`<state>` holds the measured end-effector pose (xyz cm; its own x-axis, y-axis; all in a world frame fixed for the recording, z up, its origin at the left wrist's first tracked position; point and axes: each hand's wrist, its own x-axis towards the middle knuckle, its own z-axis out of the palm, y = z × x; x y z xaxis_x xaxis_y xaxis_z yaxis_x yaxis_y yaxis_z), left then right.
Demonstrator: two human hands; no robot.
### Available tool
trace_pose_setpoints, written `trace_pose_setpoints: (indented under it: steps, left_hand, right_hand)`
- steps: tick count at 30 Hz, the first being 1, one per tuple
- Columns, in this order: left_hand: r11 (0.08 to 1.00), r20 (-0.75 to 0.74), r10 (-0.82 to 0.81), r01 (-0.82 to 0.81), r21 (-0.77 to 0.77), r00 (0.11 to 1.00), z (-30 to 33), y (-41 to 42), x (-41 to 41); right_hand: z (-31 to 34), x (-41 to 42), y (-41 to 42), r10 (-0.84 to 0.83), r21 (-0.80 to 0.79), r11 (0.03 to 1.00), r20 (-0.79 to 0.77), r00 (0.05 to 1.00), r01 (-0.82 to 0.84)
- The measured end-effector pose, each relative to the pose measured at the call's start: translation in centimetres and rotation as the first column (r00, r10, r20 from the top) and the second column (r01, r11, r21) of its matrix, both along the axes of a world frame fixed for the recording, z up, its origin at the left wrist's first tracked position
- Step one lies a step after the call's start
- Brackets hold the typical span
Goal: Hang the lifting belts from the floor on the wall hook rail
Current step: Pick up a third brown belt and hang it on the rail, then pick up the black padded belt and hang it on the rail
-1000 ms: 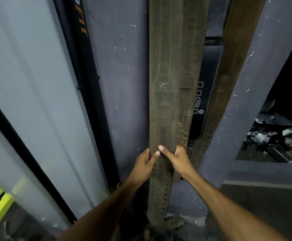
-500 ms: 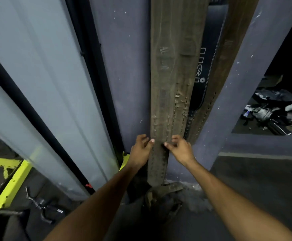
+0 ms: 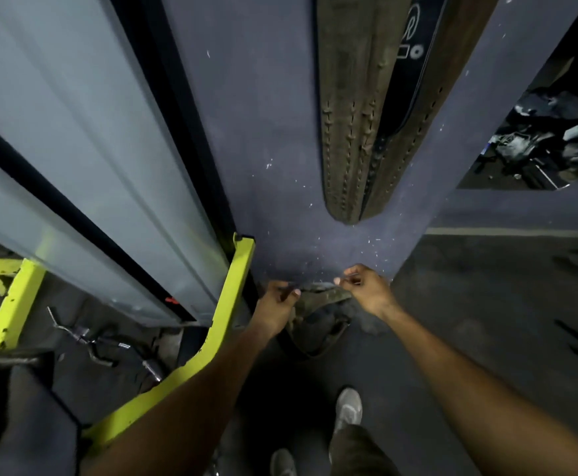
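Observation:
A pile of dark lifting belts (image 3: 318, 324) lies on the floor at the foot of the blue-grey wall (image 3: 267, 132). My left hand (image 3: 275, 309) and my right hand (image 3: 366, 290) are both down at the pile, each pinching the upper edge of the top belt. Above them three belts hang flat against the wall: a worn brown leather belt (image 3: 347, 115), a black belt with white lettering (image 3: 408, 63) and another brown belt (image 3: 432, 108) to its right. The hook rail is out of view.
A yellow-green machine frame (image 3: 227, 304) and grey panels (image 3: 85, 149) stand close on the left, with metal cable handles (image 3: 105, 341) on the floor. A wall opening at right shows clutter (image 3: 542, 142). My grey shoes (image 3: 347, 407) stand on dark floor.
Both hands left the hanging brown belt and dropped to the floor pile. The view tilted down, so the floor and my shoes came into sight.

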<state>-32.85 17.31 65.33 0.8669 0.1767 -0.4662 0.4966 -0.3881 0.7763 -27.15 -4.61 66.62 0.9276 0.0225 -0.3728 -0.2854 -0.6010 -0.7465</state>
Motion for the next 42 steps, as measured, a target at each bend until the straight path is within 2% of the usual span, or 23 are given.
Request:
trace_pose_setpoints:
  steps: [9, 14, 18, 24, 27, 32, 37, 40, 42]
  left_hand:
    - [0.998, -0.121, 0.061, -0.058, 0.034, 0.991, -4.8, -3.1, 4.0]
    - [0.987, -0.266, -0.121, 0.144, 0.068, 0.956, -10.5, -5.9, 9.1]
    - [0.971, -0.324, -0.187, 0.224, 0.081, 0.927, -17.3, -7.2, 12.6]
    - [0.933, -0.448, -0.307, 0.359, 0.035, 0.840, -33.4, -10.0, 15.2]
    - [0.927, -0.515, -0.305, 0.374, 0.034, 0.801, -43.2, -11.0, 15.9]
    - [0.872, -0.542, -0.377, 0.485, 0.065, 0.751, -59.3, -13.3, 15.6]
    - [0.752, -0.525, -0.495, 0.644, 0.140, 0.692, -72.4, -15.9, 15.4]
    - [0.653, -0.587, -0.533, 0.738, 0.172, 0.609, -76.9, -16.7, 14.5]
    - [0.573, -0.618, -0.526, 0.781, 0.250, 0.584, -78.0, -17.0, 13.8]
  right_hand:
    - [-6.7, 5.0, -3.7, 0.054, -0.015, 0.998, -0.158, 0.986, -0.057]
    - [-13.9, 7.8, -7.8, 0.119, -0.059, 0.988, -0.326, 0.938, -0.145]
    - [-21.0, 9.3, -10.3, 0.030, -0.082, 0.994, -0.447, 0.894, -0.074]
    - [-35.5, 10.1, -11.2, -0.073, -0.073, 0.997, -0.552, 0.831, 0.039]
    - [-44.4, 9.5, -11.4, -0.160, -0.087, 0.987, -0.555, 0.816, 0.135]
    - [-60.4, 7.9, -11.3, -0.205, -0.085, 0.978, -0.574, 0.793, 0.191]
    - [-73.4, 5.4, -11.3, -0.213, -0.037, 0.968, -0.641, 0.737, 0.247]
    - [-78.0, 4.5, -11.1, -0.262, -0.016, 0.939, -0.683, 0.682, 0.344]
    - [-79.2, 4.2, -11.0, -0.305, -0.001, 0.905, -0.698, 0.648, 0.426]
